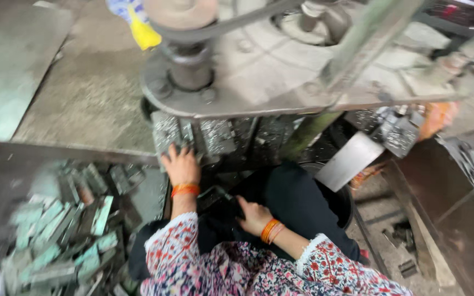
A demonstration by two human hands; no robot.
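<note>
Hands (180,164) (253,216) at gritty machine base (215,137).

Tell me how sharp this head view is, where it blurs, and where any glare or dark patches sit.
Head view: soft throughout with motion blur, worst in the pile of flat greenish metal pieces at lower left; the left hand on the grey metal press machine and the right hand on the dark cloth read clearly enough. A pale sheen lies on the slanted flat metal plate. Deep shadow fills the gap under the machine.
</note>
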